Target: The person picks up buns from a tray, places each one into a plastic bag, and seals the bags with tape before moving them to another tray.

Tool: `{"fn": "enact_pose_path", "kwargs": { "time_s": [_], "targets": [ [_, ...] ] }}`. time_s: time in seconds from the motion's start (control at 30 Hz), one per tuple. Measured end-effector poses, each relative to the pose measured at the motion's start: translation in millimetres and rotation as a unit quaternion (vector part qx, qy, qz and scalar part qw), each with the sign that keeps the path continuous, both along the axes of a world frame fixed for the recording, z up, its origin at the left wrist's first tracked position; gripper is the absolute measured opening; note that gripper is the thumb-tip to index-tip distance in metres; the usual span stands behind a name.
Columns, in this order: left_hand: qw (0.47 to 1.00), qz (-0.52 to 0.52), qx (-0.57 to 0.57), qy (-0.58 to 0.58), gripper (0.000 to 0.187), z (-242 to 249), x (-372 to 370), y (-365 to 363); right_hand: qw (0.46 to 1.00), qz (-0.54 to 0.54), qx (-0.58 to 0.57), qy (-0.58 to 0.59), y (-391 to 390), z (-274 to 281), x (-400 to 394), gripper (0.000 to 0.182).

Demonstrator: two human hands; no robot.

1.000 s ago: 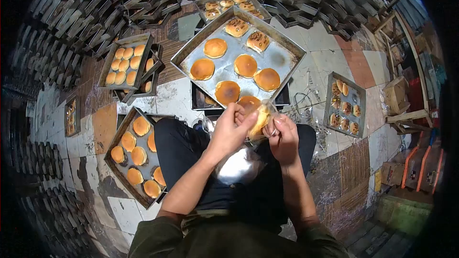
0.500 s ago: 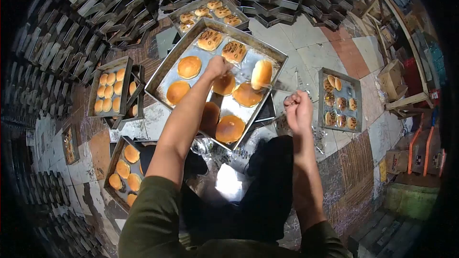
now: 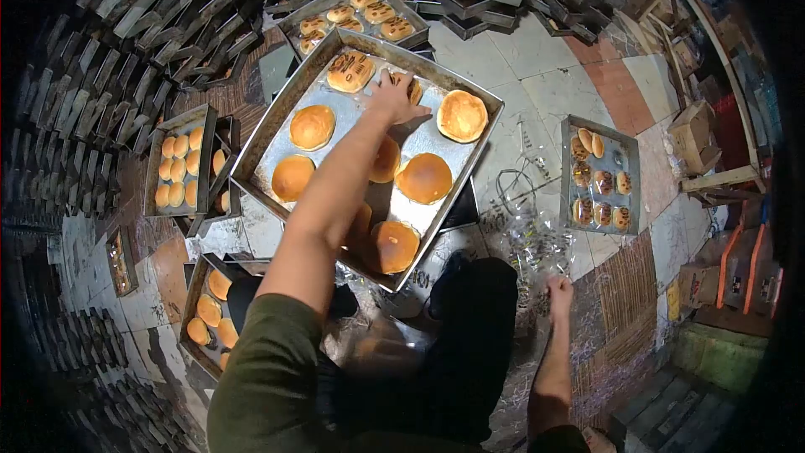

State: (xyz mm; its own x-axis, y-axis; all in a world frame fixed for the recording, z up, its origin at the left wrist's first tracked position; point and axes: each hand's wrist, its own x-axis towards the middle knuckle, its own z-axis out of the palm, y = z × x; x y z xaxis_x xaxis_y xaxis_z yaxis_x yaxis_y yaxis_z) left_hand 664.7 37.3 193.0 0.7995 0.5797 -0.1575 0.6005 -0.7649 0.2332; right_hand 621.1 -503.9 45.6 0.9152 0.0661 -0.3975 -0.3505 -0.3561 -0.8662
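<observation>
A large metal baking tray (image 3: 277, 130) lies tilted in front of me with several round golden buns (image 3: 423, 178) in it. Near its far side, my left hand (image 3: 392, 101) grips a bun in a clear printed wrapper (image 3: 412, 88), partly hidden under the fingers. Just left of it lies another wrapped bun (image 3: 350, 72). One bare bun (image 3: 462, 116) sits by the tray's right corner. My right hand (image 3: 560, 292) is low on the right, closed at the edge of a heap of clear plastic bags (image 3: 530, 239), apparently pinching one.
Behind the big tray stands a tray of wrapped buns (image 3: 415, 10). Another such tray (image 3: 631, 169) is on the right floor. Trays of bare buns stand left (image 3: 155, 159) and lower left (image 3: 189, 319). Stacked empty trays (image 3: 151, 42) line the back and left. A wooden frame (image 3: 721, 178) stands right.
My left hand has shifted up and over the wrapped bun. My right hand has moved down and right to the plastic bags. The bun near the right corner, tilted earlier, now lies flat.
</observation>
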Motion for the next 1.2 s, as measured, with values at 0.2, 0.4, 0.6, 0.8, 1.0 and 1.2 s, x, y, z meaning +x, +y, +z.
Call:
{"fn": "enact_pose_path", "kwargs": {
  "time_s": [0.2, 0.4, 0.6, 0.8, 1.0, 1.2],
  "targets": [
    [0.957, 0.055, -0.240, -0.152, 0.066, -5, -21, 28, 0.980, 0.103, -0.169, -0.012, -49, -18, -20, 0.087],
    [0.273, 0.019, -0.890, -0.365, 0.061, 87, -177, -29, 0.843, 0.426, -0.327, 0.037, 17, 118, 7, 0.126],
    [0.316, -0.057, -0.870, -0.373, 0.075, 109, -282, -102, 0.872, 0.448, 0.036, -0.193, 212, 289, -51, 0.050],
    [0.325, -0.026, -0.859, -0.395, 0.077, 110, -349, -141, 0.805, 0.530, 0.227, -0.138, 309, 346, -123, 0.026],
    [0.273, -0.029, -0.868, -0.414, 0.074, 111, -388, -142, 0.783, 0.576, 0.109, -0.208, 311, 351, -161, 0.015],
    [0.705, -0.086, -0.602, -0.364, 0.041, 163, -391, -102, 0.663, 0.677, 0.111, -0.299, 310, 366, -169, 0.015]
  ]
}}
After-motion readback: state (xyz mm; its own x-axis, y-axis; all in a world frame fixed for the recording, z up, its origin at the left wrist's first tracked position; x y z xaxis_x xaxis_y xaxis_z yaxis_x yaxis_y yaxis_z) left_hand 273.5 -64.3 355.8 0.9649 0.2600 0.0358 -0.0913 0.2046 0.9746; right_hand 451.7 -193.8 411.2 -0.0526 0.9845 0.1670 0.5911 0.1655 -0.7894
